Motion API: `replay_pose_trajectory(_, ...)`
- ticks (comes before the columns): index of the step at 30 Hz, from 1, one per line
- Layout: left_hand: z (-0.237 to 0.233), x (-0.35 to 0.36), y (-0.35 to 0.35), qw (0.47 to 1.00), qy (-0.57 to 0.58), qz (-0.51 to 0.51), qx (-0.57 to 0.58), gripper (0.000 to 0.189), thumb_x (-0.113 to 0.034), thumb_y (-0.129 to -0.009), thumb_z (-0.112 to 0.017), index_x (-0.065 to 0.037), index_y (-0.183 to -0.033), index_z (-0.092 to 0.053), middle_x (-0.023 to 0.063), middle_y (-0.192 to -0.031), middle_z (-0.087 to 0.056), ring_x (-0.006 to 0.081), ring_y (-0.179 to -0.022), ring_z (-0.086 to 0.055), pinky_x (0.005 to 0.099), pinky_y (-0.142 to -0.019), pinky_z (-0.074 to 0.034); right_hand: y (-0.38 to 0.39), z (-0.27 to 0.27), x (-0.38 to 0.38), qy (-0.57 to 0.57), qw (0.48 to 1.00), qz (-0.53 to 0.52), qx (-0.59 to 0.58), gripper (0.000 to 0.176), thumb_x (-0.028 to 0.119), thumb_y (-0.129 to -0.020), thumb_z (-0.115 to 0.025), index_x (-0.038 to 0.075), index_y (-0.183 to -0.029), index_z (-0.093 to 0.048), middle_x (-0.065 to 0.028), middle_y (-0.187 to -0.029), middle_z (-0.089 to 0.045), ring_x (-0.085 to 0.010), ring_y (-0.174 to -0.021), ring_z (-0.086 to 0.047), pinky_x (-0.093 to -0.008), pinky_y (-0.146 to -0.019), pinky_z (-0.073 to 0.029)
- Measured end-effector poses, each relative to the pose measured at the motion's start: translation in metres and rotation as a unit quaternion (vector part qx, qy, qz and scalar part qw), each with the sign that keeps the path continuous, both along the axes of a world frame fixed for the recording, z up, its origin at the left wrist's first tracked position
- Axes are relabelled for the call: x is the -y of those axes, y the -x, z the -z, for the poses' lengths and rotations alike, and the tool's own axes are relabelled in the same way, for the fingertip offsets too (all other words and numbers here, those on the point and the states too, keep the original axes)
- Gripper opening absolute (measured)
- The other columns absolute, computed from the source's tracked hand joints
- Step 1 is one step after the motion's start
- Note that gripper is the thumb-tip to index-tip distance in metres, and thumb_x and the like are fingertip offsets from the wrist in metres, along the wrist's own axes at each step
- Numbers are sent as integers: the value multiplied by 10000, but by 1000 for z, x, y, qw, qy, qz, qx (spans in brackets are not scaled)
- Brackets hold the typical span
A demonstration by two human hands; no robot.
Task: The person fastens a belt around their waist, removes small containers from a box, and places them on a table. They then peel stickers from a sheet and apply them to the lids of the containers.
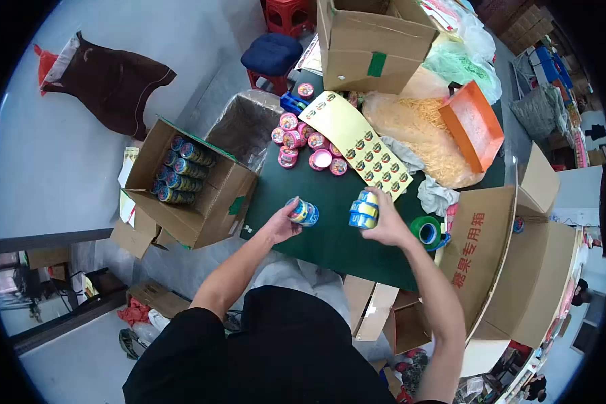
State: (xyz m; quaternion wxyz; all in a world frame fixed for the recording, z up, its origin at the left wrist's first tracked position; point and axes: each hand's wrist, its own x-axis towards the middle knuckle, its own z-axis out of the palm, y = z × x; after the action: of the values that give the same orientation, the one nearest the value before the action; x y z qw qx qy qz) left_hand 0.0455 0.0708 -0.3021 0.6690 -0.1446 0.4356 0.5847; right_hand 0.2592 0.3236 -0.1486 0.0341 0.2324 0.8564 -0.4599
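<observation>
My left hand [284, 227] is closed around a small stack of round blue tubs [305, 213] above the near part of the green table [343, 252]. A second stack of blue and yellow tubs [363, 210] is gripped in my right hand [388, 225], a short way to the right; the two stacks are apart. Beyond my hands lies a cluster of pink round tubs [293, 138]. A yellow sheet of round stickers [363, 145] slants across the table behind my right hand.
At left, an open carton [209, 195] holds rows of blue tubs [182, 174]. A foil-lined box [239, 128] stands behind it. Green tape [425, 232] and a large carton [481, 249] are at right. Farther back are an orange tray [475, 128], a bag of yellow shreds [417, 128] and another carton [377, 50].
</observation>
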Motion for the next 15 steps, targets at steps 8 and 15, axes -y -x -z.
replay_pose_trajectory(8, 53, -50, 65, 886, 109, 186, -411, 665, -532, -786, -874, -43, -1168, -639, 47, -994, -709, 152, -901, -692, 333, -741, -560, 70, 178, 72, -180, 976, 105, 68, 1023, 72, -653, -904, 231, -1492, -341, -199, -1518, -302, -469, -1190, -606, -526, -928, -584)
replay_pose_trajectory(15, 93, -69, 72, 753, 106, 219, -611, 657, -529, -753, -873, -31, -1160, -739, 273, -1244, -589, 386, -1119, -608, 444, -993, -509, 72, 227, 114, -261, 928, 231, -129, 692, 193, -788, -881, 168, -1361, -494, -256, -1540, -277, -495, -1401, -386, -560, -1094, -444)
